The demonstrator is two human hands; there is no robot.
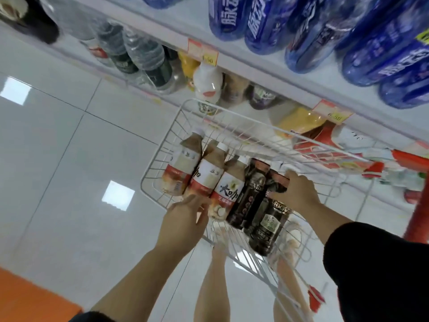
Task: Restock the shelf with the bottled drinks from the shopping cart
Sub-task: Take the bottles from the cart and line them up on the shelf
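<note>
A white wire shopping cart [162, 159] holds several bottles lying side by side: three milky-brown drinks with white caps [210, 173] and dark bottles [249, 194]. My right hand [296, 194] grips the upper part of the rightmost dark bottle [267, 226]. My left hand [185, 217] reaches in at the cart's near-left edge, fingers at the base of a milky-brown bottle; how firmly it holds is hidden. The shelf [267, 63] runs above the cart with bottled drinks on it.
Blue bottles [348, 38] fill the upper shelf, clear water bottles [139, 54] and assorted drinks the lower one. Price tags [203, 52] hang on the shelf edge. White tiled floor [58, 147] lies left. A red cart post [417, 205] stands right. My legs show below.
</note>
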